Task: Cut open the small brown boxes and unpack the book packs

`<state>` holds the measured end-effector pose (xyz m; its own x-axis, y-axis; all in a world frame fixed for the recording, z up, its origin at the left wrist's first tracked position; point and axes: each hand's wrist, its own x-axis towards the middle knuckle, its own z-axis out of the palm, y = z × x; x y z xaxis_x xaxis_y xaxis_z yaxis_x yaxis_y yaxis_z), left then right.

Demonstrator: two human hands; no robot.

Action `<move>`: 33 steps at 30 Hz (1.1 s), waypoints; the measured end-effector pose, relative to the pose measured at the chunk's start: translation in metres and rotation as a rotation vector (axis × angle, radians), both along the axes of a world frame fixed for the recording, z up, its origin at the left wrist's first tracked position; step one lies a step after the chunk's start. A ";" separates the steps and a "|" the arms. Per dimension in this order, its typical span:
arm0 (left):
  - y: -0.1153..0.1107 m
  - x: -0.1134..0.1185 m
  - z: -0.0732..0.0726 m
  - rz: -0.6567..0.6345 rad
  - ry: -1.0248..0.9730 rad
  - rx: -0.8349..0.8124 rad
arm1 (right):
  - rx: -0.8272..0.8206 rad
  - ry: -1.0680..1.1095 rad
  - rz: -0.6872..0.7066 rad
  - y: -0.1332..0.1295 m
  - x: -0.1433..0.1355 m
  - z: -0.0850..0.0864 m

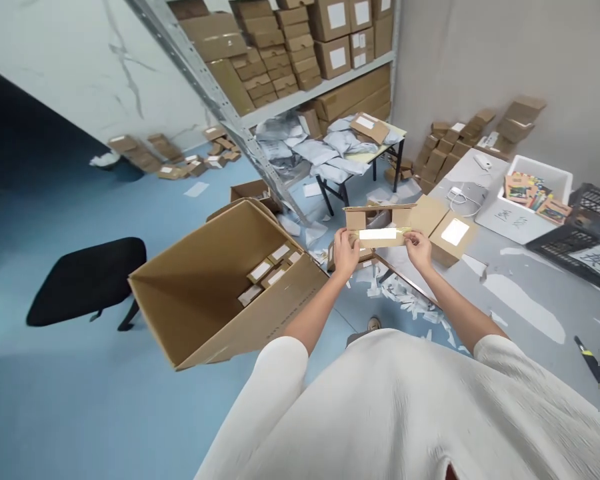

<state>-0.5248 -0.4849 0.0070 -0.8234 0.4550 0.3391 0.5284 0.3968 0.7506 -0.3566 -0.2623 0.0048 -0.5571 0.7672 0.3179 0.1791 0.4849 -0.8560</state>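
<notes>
A small cardboard box [387, 243] with a white label on its near face is held up in front of me, between both hands. Its lid stands raised at the far side, and the inside is partly visible. My left hand [347, 255] grips the left end, fingers closed around the corner. At the right end, my right hand [419, 251] pinches the other corner. Shiny clear tape shows beside the label near the fingers. Another cardboard box [457, 248] with a white label sits on the table just right of my right hand.
A large open carton [200, 287] at left holds several small labelled boxes. Right stands a grey table [520, 293] with a white bin [563, 177], black crate [590, 213] and black-yellow tool [587, 355]. Paper scraps [405, 300] litter the floor. A black chair [87, 280] stands left.
</notes>
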 end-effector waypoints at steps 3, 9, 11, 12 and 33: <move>-0.016 -0.022 -0.016 0.001 -0.045 -0.045 | -0.024 -0.041 0.128 -0.008 -0.026 -0.007; -0.010 -0.036 -0.043 -0.069 -0.162 -0.149 | -0.124 -0.170 0.307 -0.010 -0.044 -0.017; -0.001 -0.033 -0.048 -0.110 -0.188 -0.163 | -0.146 -0.195 0.312 -0.005 -0.039 -0.021; 0.003 -0.031 -0.049 -0.133 -0.195 -0.166 | -0.151 -0.202 0.304 -0.001 -0.036 -0.022; 0.208 0.076 -0.049 -0.591 -0.183 -0.314 | -0.278 -0.236 -0.035 0.149 0.126 -0.038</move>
<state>-0.4484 -0.2768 -0.0421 -0.4386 0.8987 -0.0029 0.5983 0.2944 0.7452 -0.2310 -0.1128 -0.0330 -0.5624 0.8259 -0.0396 0.3996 0.2295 -0.8875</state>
